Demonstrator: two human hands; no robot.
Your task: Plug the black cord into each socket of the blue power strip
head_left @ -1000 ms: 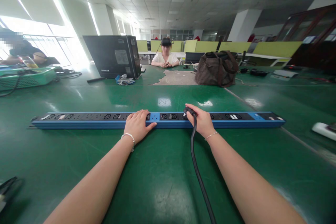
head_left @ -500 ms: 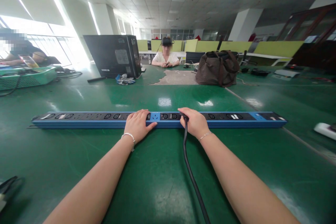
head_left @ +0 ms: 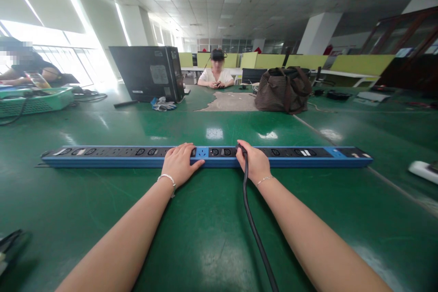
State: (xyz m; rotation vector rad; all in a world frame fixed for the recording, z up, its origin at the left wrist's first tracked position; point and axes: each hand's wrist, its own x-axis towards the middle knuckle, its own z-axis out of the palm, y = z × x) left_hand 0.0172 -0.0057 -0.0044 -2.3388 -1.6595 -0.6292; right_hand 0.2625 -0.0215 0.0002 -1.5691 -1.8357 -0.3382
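A long blue-and-black power strip (head_left: pixel 116 163) lies across the green table in front of me, with rows of black sockets and a blue socket block near its middle. My left hand (head_left: pixel 179 163) grips it just left of that block, fingers over the top and far edge, thumb along the front face. In my right hand (head_left: pixel 253 160) is the black plug (head_left: pixel 242 148) of a power cord, pinched at the strip's top, right of the middle. Whether the plug sits in a socket is hidden by my fingers. Its black cord (head_left: pixel 252 223) hangs toward me across the table.
Farther back stand a black computer case (head_left: pixel 143 73), work gloves (head_left: pixel 163 104) and a brown bag (head_left: pixel 283 90). A green basket (head_left: pixel 51 100) is at left, a white power strip (head_left: pixel 424 171) at right. One person sits opposite, another at far left.
My right hand has shifted slightly to the right along the strip with the plug, and the cord has swung right with it. My left hand keeps its place.
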